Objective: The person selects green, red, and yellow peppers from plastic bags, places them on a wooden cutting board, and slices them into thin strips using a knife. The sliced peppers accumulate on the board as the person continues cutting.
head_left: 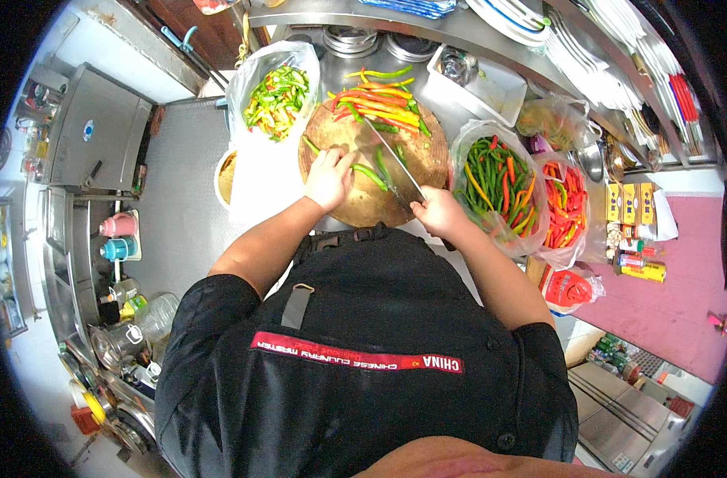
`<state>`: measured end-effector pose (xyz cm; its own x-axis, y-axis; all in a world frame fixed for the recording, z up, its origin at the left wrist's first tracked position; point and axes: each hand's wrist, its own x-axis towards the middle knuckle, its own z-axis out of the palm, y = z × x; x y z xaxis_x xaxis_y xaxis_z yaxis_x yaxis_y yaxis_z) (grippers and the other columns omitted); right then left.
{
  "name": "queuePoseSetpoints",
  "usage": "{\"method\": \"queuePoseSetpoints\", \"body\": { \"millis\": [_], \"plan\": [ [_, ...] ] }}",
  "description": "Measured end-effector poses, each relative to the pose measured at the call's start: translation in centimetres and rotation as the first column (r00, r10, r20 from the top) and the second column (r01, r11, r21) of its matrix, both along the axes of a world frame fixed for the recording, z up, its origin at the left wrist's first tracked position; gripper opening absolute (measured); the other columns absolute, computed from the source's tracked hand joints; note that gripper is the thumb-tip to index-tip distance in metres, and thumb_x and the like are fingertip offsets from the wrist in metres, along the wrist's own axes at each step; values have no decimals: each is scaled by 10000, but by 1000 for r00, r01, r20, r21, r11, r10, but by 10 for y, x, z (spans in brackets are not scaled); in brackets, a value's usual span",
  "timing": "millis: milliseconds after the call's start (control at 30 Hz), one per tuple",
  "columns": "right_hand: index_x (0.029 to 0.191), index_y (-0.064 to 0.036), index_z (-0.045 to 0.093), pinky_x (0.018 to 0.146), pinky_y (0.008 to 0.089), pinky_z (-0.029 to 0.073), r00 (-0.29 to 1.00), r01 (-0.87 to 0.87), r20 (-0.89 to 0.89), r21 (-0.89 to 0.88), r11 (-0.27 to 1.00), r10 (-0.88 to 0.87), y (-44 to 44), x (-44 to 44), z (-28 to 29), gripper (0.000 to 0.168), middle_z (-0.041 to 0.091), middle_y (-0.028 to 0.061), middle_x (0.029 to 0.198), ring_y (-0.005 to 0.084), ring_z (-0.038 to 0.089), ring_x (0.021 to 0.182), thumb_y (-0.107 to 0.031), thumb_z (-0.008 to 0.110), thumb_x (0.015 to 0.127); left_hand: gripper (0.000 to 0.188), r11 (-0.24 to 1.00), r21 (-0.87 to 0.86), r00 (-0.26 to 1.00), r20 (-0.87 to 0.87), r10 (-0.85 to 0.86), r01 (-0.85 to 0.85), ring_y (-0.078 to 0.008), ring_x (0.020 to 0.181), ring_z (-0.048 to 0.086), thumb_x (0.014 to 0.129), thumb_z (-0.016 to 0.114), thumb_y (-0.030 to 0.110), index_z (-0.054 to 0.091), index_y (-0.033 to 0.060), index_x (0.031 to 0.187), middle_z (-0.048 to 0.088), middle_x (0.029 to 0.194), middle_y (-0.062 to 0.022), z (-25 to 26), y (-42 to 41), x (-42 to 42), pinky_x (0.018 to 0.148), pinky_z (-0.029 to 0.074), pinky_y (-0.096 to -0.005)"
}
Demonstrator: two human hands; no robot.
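Note:
My right hand (pixel 440 213) grips a kitchen knife (pixel 394 154), its blade slanting away across a round wooden chopping block (pixel 357 210). Under the fingers of my left hand (pixel 329 179) is a long green chili pepper (pixel 369 176), showing on both sides of the hand. Cut green pepper pieces (pixel 382 164) lie beside the blade. At the block's far side is a pile of whole red, orange and green chili peppers (pixel 375 103), some reaching past its rim. The knife tip is close to this pile.
Left of the block stands a plastic bag of chopped peppers (pixel 278 98). Bags of whole green peppers (pixel 494 173) and red peppers (pixel 565 206) stand on the right. Behind are a white plastic tub (pixel 501 95), metal lids (pixel 350 40) and a steel shelf (pixel 339 19) with plates.

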<state>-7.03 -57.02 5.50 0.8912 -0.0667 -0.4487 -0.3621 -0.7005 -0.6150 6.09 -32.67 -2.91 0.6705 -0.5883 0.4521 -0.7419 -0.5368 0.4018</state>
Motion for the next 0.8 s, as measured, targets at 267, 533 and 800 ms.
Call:
{"method": "queuePoseSetpoints", "body": {
  "millis": [267, 533, 800],
  "plan": [
    [956, 70, 603, 841, 526, 528, 978, -207, -4, -188, 960, 210, 31, 20, 29, 271, 664, 331, 905, 479, 660, 913, -196, 592, 901, 261, 999, 38, 999, -28, -26, 27, -361, 937, 550, 814, 654, 77, 655, 73, 1075, 567, 980, -132, -17, -1, -2, 842, 484, -455],
    [916, 61, 618, 785, 527, 555, 982, -187, 0, -157, 970, 189, 38, 34, 29, 240, 671, 324, 856, 476, 683, 844, -165, 557, 862, 246, 995, 95, 998, -55, -10, 15, -362, 957, 552, 797, 646, 80, 644, 75, 1043, 561, 996, -143, -19, 0, -1, 840, 490, -454],
    [887, 59, 612, 735, 512, 556, 985, -160, -85, -140, 977, 149, 45, 49, 40, 214, 669, 307, 800, 466, 681, 774, -143, 568, 831, 287, 996, 88, 998, -52, -21, 25, -367, 957, 550, 784, 637, 65, 652, 73, 1071, 555, 982, -146, -20, 1, -4, 842, 493, -450]
  ]
}}
